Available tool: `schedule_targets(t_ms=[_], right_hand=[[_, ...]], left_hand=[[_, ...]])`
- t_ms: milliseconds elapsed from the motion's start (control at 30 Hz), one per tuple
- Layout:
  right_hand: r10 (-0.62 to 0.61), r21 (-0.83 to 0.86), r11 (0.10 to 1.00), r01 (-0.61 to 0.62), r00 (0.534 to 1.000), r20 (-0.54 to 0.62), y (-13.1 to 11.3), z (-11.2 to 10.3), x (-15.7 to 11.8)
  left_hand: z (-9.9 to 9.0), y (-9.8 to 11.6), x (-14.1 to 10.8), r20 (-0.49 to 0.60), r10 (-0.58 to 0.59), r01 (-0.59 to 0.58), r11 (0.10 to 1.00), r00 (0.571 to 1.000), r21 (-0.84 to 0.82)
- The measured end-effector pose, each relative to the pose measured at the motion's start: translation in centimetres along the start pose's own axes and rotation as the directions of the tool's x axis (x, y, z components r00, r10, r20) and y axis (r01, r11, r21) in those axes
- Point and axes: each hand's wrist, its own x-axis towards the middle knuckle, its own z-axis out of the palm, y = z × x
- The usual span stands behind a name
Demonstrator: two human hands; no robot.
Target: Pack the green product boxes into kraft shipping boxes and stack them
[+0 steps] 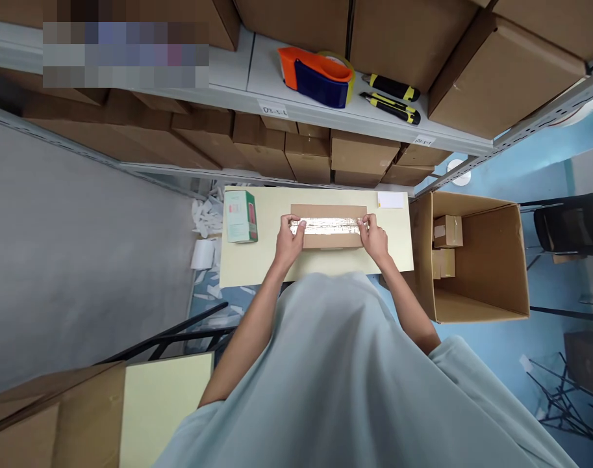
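Note:
A small closed cardboard box (329,242) lies on the pale yellow tabletop (257,266). Along its middle runs a strip of clear tape (328,225), glaring white in the light. My left hand (290,242) grips the box's left end, thumb on top by the end of the strip and fingers curled over the edge. At the opposite end my right hand (374,239) grips in the same way, its thumb and forefinger close together on the strip. A green and white carton (241,216) stands to the left of the box, and a white label pad (390,199) lies at the back right.
On the shelf above are an orange and blue tape dispenser (318,77) and two utility knives (391,97). Cardboard boxes (308,156) fill the shelving. Right of the table, a large open carton (481,260) holds several small boxes (447,231). Paper scraps (208,214) lie at left.

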Motion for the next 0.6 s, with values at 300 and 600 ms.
schedule_targets(t_ms=[300, 600], right_hand=[[0.011, -0.034, 0.999, -0.010, 0.999, 0.038, 0.4, 1.1, -3.1], [0.102, -0.082, 0.992, -0.093, 0.989, 0.108, -0.2, 1.6, 4.0]], left_hand=[[0.0, -1.5, -5.0, -0.041, -0.082, 0.081, 0.996, 0.996, -0.026], [1.5, -2.2, 2.6, 0.004, -0.296, 0.296, 0.955, 0.955, 0.023]])
